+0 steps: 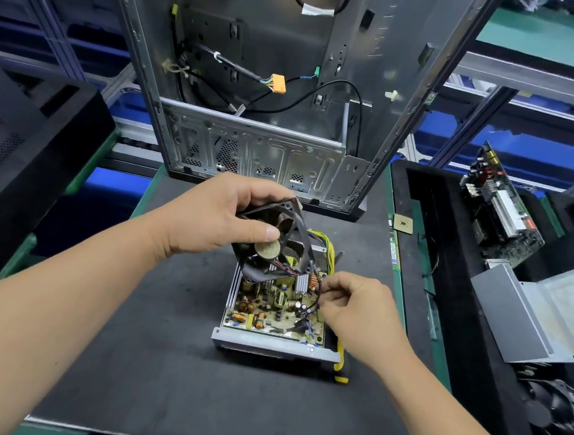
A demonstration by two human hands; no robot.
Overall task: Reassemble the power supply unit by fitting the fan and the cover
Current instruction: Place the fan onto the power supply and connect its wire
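The open power supply unit point(270, 344) lies on the dark mat, its circuit board with coils and heatsinks exposed. My left hand point(217, 215) grips the black fan point(278, 247) by its frame and holds it tilted above the unit's far half. The fan's thin wires run down to the right, where my right hand point(351, 304) pinches the fan cable point(315, 296) at the unit's right edge. The grey metal cover point(525, 313) lies apart on the black tray at the right.
An empty computer case point(254, 94) stands upright just behind the unit. A yellow-handled tool point(341, 365) lies against the unit's right side. On the right tray point(418, 193) are a motherboard point(501, 206) and more black fans point(558, 417). A black case panel point(26, 148) is at left.
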